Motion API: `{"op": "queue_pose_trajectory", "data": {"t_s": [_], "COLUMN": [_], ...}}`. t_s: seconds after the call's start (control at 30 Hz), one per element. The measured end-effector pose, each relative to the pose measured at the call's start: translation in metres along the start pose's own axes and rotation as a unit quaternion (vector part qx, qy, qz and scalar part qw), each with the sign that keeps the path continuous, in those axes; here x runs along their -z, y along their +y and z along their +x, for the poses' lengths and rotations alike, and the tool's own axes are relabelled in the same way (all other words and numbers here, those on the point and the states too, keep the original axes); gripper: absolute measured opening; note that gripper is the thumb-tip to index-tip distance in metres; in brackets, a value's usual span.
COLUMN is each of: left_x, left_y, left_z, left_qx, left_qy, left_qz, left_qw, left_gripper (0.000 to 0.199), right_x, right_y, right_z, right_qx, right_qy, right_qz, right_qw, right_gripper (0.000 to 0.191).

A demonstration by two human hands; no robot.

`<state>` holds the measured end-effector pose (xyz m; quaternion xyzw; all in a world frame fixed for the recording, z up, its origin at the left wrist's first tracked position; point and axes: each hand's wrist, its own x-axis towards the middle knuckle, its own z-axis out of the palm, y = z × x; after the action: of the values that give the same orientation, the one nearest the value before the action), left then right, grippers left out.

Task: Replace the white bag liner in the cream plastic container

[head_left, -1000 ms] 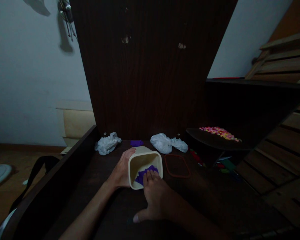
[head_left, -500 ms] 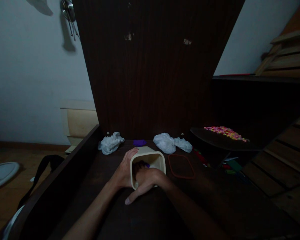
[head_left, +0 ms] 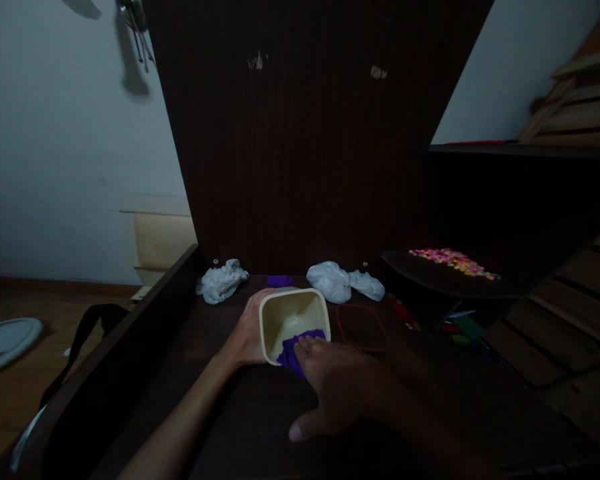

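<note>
My left hand (head_left: 250, 331) grips the left side of a cream plastic container (head_left: 267, 333), which is tipped so its opening faces me. The fingers are partly hidden behind the wall. At the lower right of the opening, my right hand (head_left: 333, 373) presses a purple cloth (head_left: 291, 353) against the inside and front rim. Its fingers lie over the cloth, and the thumb sticks out apart. To the right of the container lies a rounded-square piece with a reddish rim (head_left: 363, 348), perhaps a lid.
Along the back of the dark desk (head_left: 220, 413) lie a crumpled white plastic bag (head_left: 223, 281), a small purple piece (head_left: 279, 281) and a knotted whitish bag (head_left: 330, 281). Colourful small pieces (head_left: 453, 260) cover a corner shelf at right. A raised board (head_left: 145, 320) edges the left.
My right hand has drawn back out of the container towards me, bringing the purple cloth to the rim. The left hand keeps its hold, and the container is slightly turned.
</note>
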<state>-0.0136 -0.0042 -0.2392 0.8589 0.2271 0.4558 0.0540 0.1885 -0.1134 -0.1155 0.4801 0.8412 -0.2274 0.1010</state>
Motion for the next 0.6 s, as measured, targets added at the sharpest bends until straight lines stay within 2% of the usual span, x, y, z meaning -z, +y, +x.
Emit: {"op": "queue_pose_trajectory", "data": {"t_s": [0.07, 0.17, 0.3, 0.4, 0.5, 0.6], "left_x": [0.000, -0.002, -0.004, -0.004, -0.002, 0.000], "left_y": [0.002, 0.004, 0.004, 0.002, 0.000, -0.001], "left_z": [0.001, 0.001, -0.001, -0.003, -0.004, -0.004], "left_qx": [-0.006, -0.022, -0.028, -0.014, 0.001, 0.003], "left_qy": [-0.001, -0.001, 0.009, 0.012, 0.004, -0.003], "left_qz": [0.006, 0.004, -0.011, -0.012, -0.007, -0.011], "left_qw": [1.000, 1.000, 0.999, 1.000, 1.000, 1.000], "left_gripper": [0.114, 0.115, 0.116, 0.118, 0.116, 0.113], "right_x": [0.003, 0.006, 0.006, 0.005, 0.001, -0.006], "right_y": [0.000, -0.001, 0.004, 0.008, 0.007, -0.001], "right_z": [0.009, 0.038, 0.084, 0.106, 0.109, 0.097], "right_qx": [-0.020, -0.032, -0.027, -0.010, 0.010, 0.033], "right_qy": [-0.016, -0.077, -0.121, -0.146, -0.120, -0.040], "right_qz": [-0.026, -0.062, -0.069, -0.064, -0.052, -0.024], "right_qw": [0.999, 0.995, 0.990, 0.987, 0.991, 0.998], "right_gripper": [0.100, 0.089, 0.100, 0.109, 0.113, 0.108]}}
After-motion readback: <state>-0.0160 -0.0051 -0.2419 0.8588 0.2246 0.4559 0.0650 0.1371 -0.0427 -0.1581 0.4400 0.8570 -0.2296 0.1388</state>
